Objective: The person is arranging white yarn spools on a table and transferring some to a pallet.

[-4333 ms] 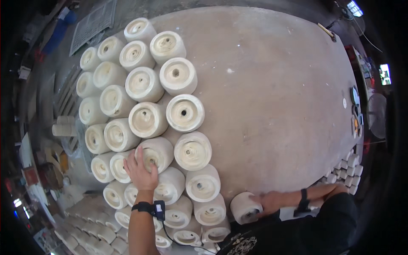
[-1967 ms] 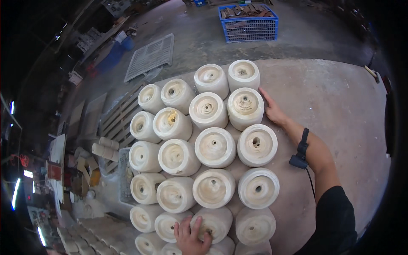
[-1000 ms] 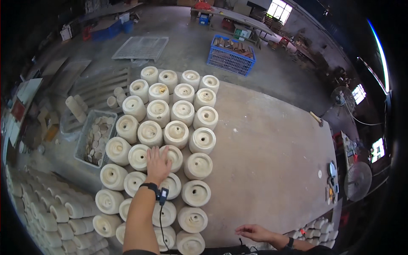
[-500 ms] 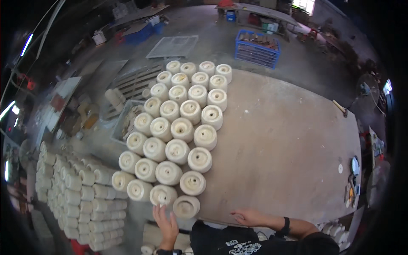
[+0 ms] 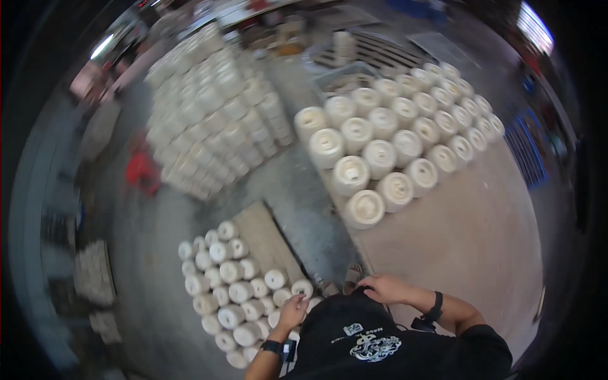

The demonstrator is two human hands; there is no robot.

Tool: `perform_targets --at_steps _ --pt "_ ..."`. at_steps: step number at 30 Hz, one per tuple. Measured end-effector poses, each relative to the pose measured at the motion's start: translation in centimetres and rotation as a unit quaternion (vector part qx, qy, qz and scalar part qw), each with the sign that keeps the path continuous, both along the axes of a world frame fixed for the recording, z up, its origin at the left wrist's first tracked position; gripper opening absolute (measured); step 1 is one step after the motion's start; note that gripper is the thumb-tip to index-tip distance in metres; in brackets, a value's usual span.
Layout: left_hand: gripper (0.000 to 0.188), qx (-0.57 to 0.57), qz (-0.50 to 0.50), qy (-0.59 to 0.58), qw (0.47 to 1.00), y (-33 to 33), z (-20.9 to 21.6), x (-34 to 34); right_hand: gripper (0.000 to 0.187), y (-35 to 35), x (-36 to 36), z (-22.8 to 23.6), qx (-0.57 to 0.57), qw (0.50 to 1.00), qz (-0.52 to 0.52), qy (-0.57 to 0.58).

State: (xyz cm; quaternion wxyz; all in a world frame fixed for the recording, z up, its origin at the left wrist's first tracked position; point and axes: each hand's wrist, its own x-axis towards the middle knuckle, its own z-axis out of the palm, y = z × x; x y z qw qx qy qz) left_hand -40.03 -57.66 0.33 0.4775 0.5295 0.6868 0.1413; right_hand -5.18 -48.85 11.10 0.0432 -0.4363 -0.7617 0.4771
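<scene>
My left hand is by my left side, its fingers loosely extended and apart beside a cream-white, round block with a central hole. Whether the fingertips touch this block is hard to tell. In front of my body, my right hand is closed with curled fingers; anything inside it is too small or hidden to make out. Rows of similar cream-white round blocks stand on the brown tabletop, many showing a recessed top with a small hole.
Low at left, more round blocks are stacked beside a bare board. A tall stack of blocks stands farther off, near a red object. A blue crate is beyond the table. My feet are on the floor.
The view has swung to the left and down, bringing the floor stacks into sight. My left hand has left the block at the table's near edge and is now beside the low stack.
</scene>
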Motion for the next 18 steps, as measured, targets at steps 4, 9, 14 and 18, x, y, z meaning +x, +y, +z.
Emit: perform_targets --at_steps 4,9,14,18 --pt "0.045 -0.01 0.102 0.057 0.993 -8.3 -3.7 -1.7 0.033 1.3 -4.4 -0.6 0.023 0.991 0.134 -0.001" --pt "0.05 -0.164 0.229 0.099 0.954 -19.1 -9.6 -1.6 0.033 2.4 -8.0 0.5 0.02 0.956 0.289 -0.043" --pt "0.047 -0.209 0.341 0.051 0.915 -28.6 -12.4 3.4 0.033 3.2 -11.0 0.7 0.022 0.912 0.388 -0.132" --pt "0.034 -0.277 0.386 0.025 0.88 -32.3 -12.5 7.8 0.034 3.4 -12.1 -0.3 0.025 0.89 0.44 -0.117"
